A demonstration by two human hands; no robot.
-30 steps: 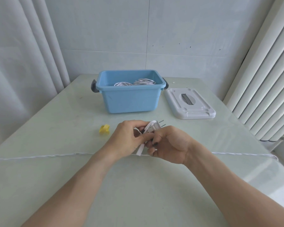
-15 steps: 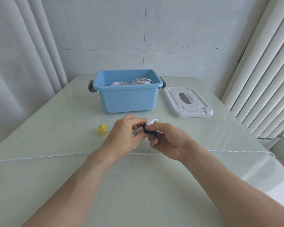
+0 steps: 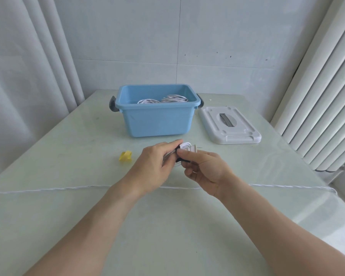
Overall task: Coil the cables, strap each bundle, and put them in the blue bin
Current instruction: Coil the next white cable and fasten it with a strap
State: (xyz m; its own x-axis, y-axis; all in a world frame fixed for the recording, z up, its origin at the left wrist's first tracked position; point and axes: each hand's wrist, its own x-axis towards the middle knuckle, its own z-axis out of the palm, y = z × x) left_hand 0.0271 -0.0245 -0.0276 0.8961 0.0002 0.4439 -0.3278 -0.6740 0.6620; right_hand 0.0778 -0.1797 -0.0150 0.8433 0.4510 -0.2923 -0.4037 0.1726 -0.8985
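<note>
Noted at centre, above the table [image 3: 68, 216]: left hand [image 3: 153, 166] curled round a white cable bundle [image 3: 186, 146]; right hand [image 3: 205, 168] pinching the black strap [image 3: 181, 160] wrapped on it. Yellow clip [image 3: 125, 156] lying at 9 o'clock of the hands. Blue bin [image 3: 157, 120] at 12 o'clock, holding two coiled bundles [image 3: 163, 99]. White lid [image 3: 229, 125] at 3 o'clock of the bin.

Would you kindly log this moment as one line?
left hand: holds cable bundle | right hand: pinches black strap | blue bin: coils inside
</note>
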